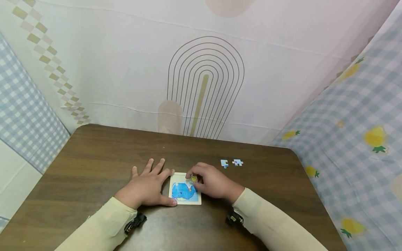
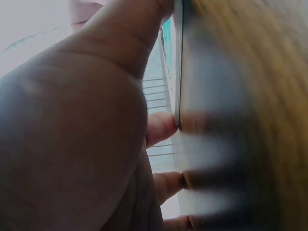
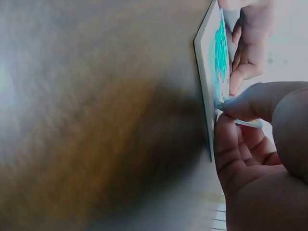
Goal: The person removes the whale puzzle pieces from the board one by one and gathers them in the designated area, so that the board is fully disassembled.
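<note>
A small jigsaw puzzle board (image 1: 185, 202) with a pale frame and a blue whale picture lies flat on the table. Spread beside its left edge, my left hand (image 1: 147, 188) touches the frame with thumb and index finger, its other fingers straight on the tabletop. Over the board's upper right, my right hand (image 1: 213, 181) pinches a puzzle piece (image 1: 194, 179) with a yellow pattern between thumb and fingers. In the right wrist view the piece (image 3: 250, 123) is tilted up from the board (image 3: 204, 62). The fingers partly hide it.
Two loose puzzle pieces, one (image 1: 224, 163) beside another (image 1: 238, 162), lie on the brown wooden table (image 1: 110, 150) beyond my right hand. A patterned white cloth (image 1: 125, 69) hangs behind the table, and a checked cloth (image 1: 345, 139) stands along the right side.
</note>
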`<state>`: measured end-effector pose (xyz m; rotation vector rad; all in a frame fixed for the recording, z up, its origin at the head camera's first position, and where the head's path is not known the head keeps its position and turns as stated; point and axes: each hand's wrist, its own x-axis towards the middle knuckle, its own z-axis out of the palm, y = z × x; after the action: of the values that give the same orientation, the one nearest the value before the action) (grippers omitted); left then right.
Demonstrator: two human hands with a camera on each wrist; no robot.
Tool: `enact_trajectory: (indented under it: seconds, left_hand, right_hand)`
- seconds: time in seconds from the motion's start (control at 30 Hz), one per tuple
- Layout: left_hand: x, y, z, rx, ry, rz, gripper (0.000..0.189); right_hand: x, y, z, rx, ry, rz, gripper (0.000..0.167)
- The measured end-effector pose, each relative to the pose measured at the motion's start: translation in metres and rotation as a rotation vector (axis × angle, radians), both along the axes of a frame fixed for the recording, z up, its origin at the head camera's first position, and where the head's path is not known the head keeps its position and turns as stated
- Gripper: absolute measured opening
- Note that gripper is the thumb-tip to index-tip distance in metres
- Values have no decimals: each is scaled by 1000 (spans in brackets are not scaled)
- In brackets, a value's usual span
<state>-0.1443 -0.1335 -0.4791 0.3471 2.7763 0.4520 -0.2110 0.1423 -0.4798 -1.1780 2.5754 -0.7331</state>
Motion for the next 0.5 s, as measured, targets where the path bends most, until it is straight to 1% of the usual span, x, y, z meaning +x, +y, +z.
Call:
enact_trajectory:
  seconds: [0.27,0.33,0.5]
  left_hand:
    - [2,1,4,25,-3,-4,117]
    - [2,1,3,27,-5,-2,117]
    - [2,0,2,30,-10,2,116]
  right_hand:
    - [2,8,-2,-100,-131,-157,26]
    - [1,12,-2,-122,-139,-193,26]
    - [-4,25,4,-136,-116,-302,24]
